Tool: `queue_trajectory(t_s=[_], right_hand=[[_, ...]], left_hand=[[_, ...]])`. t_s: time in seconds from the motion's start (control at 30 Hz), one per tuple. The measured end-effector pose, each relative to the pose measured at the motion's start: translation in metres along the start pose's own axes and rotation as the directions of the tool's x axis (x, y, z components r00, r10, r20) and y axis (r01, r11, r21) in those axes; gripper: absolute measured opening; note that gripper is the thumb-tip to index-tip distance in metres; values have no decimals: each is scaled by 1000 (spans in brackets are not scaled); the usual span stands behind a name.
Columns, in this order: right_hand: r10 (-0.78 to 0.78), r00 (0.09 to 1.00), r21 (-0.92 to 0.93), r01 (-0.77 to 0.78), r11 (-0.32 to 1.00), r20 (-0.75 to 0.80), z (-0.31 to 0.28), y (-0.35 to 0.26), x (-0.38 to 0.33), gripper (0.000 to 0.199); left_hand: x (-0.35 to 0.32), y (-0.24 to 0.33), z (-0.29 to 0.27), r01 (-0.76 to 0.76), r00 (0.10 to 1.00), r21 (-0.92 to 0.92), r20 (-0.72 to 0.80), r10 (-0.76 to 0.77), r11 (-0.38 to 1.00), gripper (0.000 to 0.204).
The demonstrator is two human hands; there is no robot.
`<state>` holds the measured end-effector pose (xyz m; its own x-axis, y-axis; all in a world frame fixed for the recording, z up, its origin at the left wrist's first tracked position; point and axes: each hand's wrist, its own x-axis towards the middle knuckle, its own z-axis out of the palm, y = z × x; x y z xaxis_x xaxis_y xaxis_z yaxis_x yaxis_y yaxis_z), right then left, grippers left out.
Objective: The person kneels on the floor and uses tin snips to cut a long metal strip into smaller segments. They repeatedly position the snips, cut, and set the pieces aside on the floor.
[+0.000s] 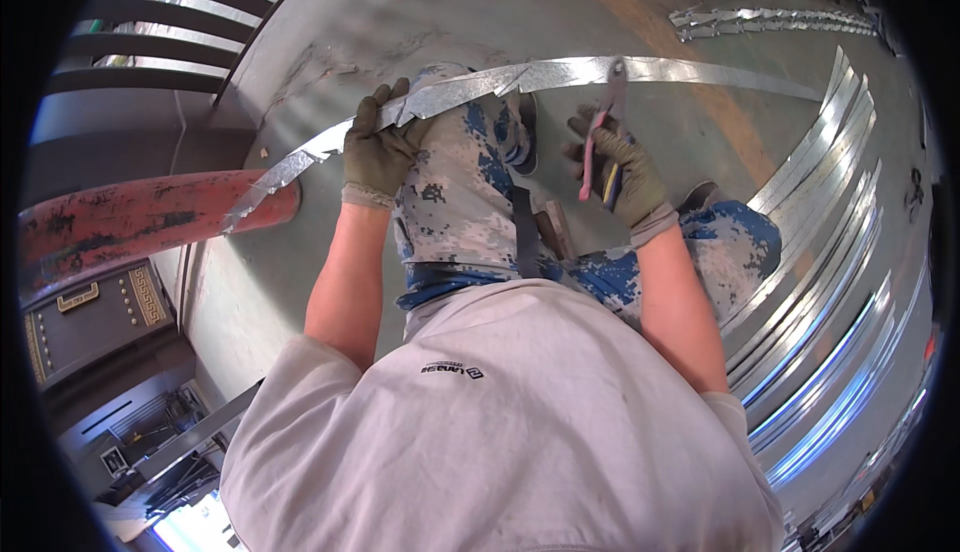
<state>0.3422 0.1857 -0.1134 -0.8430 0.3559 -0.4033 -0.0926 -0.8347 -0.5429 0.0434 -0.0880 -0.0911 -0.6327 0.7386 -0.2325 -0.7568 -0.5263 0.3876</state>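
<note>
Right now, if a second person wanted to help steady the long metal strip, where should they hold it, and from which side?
Probably on the free stretch of the metal strip, beyond the snips in the right hand. Come from above and pinch the flat faces, fingers off the cut edges. Near the left hand the strip is notched and jagged, so that part looks less safe.

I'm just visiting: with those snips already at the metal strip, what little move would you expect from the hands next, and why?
Probably squeezing the snips shut for another bite. The right hand has their head against the metal strip, while the left hand grips the strip further along, over the knee. The strip's edge already looks notched, so another cut seems likely.
</note>
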Motion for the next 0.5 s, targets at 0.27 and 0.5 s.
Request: queue_trajectory(t_s=[0.27,0.5], right_hand=[[-27,998,54,24,998,64,-22,-25,66,46],[-22,999,-42,23,999,28,31,-22,60,46]], left_hand=[[-19,26,-13,-50,999,13,-8,50,999,38],[-41,28,-3,-135,990,-122,19,139,983,61]])
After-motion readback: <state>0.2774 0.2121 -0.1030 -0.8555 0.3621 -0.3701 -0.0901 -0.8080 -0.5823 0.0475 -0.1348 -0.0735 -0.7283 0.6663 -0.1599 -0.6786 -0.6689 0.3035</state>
